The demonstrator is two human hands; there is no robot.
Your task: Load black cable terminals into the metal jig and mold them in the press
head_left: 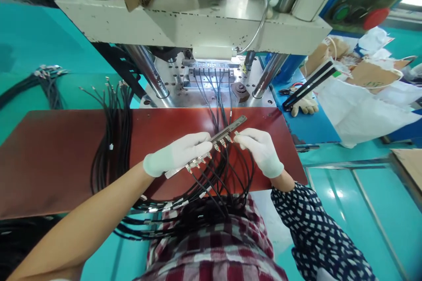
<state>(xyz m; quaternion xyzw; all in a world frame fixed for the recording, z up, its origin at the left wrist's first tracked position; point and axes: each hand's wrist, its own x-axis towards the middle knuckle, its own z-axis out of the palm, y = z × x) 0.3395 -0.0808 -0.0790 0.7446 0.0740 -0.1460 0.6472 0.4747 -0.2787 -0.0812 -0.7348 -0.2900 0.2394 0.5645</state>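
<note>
My left hand (191,147), in a white glove, is closed around a long metal strip (238,122) that slants up to the right above the brown board. Several metal cable connectors (216,145) sit in a row along the strip's near edge, with black cables (211,180) hanging from them toward my lap. At the strip's right part, my gloved right hand (260,147) pinches a connector end (236,135) between thumb and fingertips. Its cable loops down below the hand. Whether that connector is seated in the strip I cannot tell.
Ahead stands a press with a lower mold (211,77) holding several cable ends between steel columns (270,77). A bundle of black cables (114,140) lies across the brown board (66,158) at left. At right, a blue table (316,118) bears a glove (305,104) and tools.
</note>
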